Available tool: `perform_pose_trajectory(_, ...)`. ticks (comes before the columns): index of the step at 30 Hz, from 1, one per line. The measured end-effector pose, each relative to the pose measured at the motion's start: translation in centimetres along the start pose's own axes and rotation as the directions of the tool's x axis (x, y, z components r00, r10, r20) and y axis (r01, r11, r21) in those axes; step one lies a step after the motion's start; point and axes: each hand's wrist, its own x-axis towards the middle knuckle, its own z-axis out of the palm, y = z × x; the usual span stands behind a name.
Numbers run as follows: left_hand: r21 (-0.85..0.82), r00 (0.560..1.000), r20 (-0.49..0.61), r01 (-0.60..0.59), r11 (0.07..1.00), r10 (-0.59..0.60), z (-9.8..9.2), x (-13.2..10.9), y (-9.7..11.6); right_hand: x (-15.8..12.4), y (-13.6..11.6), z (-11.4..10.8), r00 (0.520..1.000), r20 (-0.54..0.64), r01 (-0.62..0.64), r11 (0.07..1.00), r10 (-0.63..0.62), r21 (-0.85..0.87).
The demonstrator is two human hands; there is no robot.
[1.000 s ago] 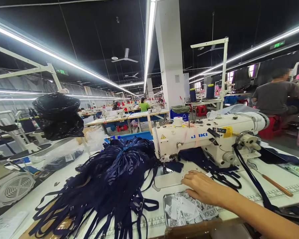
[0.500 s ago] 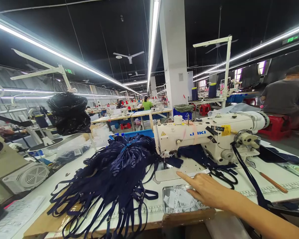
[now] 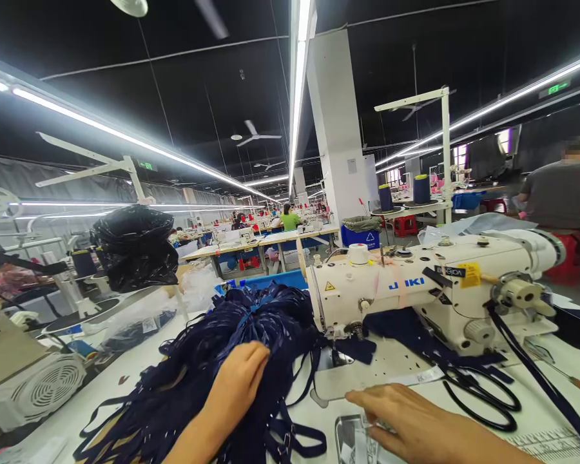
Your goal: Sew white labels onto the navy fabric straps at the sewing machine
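Left hand (image 3: pixel 239 380) down on heap of dark navy fabric straps (image 3: pixel 222 361), fingers curled into it, my read: gripping. Right hand (image 3: pixel 406 422) open, flat, fingertips over small metal tray of white paper labels (image 3: pixel 350 441). Straps piled on white counter (image 3: pixel 125 374), just left of cream sewing machine (image 3: pixel 430 283). Black scissors (image 3: pixel 483 396) right of my hand.

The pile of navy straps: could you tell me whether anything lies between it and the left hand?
Nothing visible does. The left hand already rests on top of the pile of navy straps, beside the sewing machine. The right hand is apart, over the metal tray.
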Motion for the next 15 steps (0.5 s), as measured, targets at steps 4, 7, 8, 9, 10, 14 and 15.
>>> perform_pose_trajectory(4,0.228,0.996,0.076,-0.057,0.972,0.040,0.6,7.3,-2.3,2.5,0.0,0.3,0.999,0.036,0.015,1.000,-0.015,0.007)
perform_pose_trajectory(7,0.254,0.980,0.159,-0.159,0.954,0.121,1.4,8.9,-2.3,4.2,0.3,0.7,0.999,0.035,0.022,1.000,-0.023,0.017)
perform_pose_trajectory(8,0.258,0.970,0.188,-0.197,0.946,0.151,1.7,8.8,-2.0,4.6,0.4,0.8,0.999,0.034,0.024,1.000,-0.025,0.020)
perform_pose_trajectory(9,0.256,0.959,0.218,-0.236,0.937,0.181,2.1,8.5,-1.6,5.0,0.7,1.0,0.999,0.031,0.023,0.999,-0.024,0.023)
perform_pose_trajectory(10,0.247,0.944,0.250,-0.276,0.929,0.214,2.5,8.0,-1.2,5.4,0.9,1.1,0.999,0.030,0.019,0.999,-0.020,0.030)
perform_pose_trajectory(14,0.125,0.859,0.356,-0.434,0.892,0.368,4.2,4.6,0.0,6.9,1.4,1.8,0.999,0.046,-0.035,0.993,0.030,0.111)
perform_pose_trajectory(15,0.078,0.851,0.356,-0.439,0.895,0.386,4.5,3.7,0.1,7.3,1.4,1.9,0.998,0.053,-0.044,0.988,0.036,0.147)
